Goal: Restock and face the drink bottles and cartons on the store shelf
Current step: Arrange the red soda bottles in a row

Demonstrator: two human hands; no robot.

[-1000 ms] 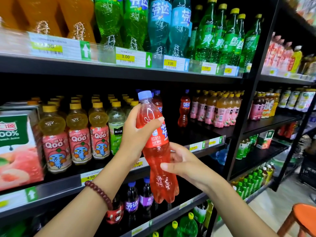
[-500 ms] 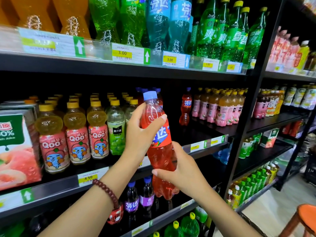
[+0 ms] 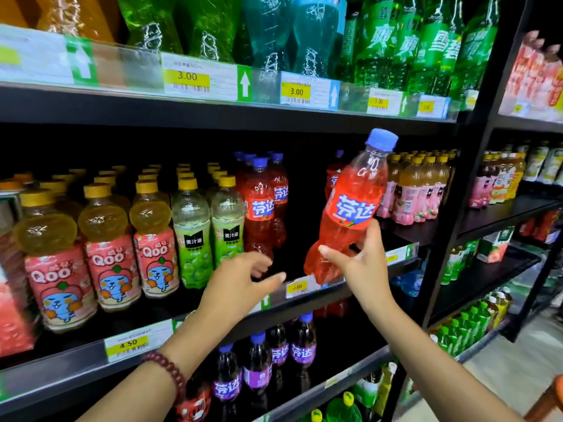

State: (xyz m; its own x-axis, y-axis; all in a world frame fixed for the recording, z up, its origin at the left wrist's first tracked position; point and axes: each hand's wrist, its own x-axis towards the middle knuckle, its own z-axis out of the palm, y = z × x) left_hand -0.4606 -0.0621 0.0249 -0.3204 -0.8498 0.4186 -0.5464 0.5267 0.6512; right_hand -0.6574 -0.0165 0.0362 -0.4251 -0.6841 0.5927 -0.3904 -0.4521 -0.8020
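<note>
Right of centre, the right hand (image 3: 362, 263) is gripping the lower body of a red soda bottle (image 3: 350, 208), fingers and thumb curled round it, cap tilting toward the upper right. The left hand (image 3: 243, 278) is reaching in at centre with fingers loosely extended and holding nothing, just below the red bottles (image 3: 262, 205) standing on the middle shelf (image 3: 304, 303). The dark gap between those bottles and the held one is lying directly behind it, nearer the right hand.

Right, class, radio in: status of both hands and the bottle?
Right hand grips red soda bottle, tilted, off shelf. Left hand open, reaching toward shelved red sodas. Gap beside them unobstructed.
</note>
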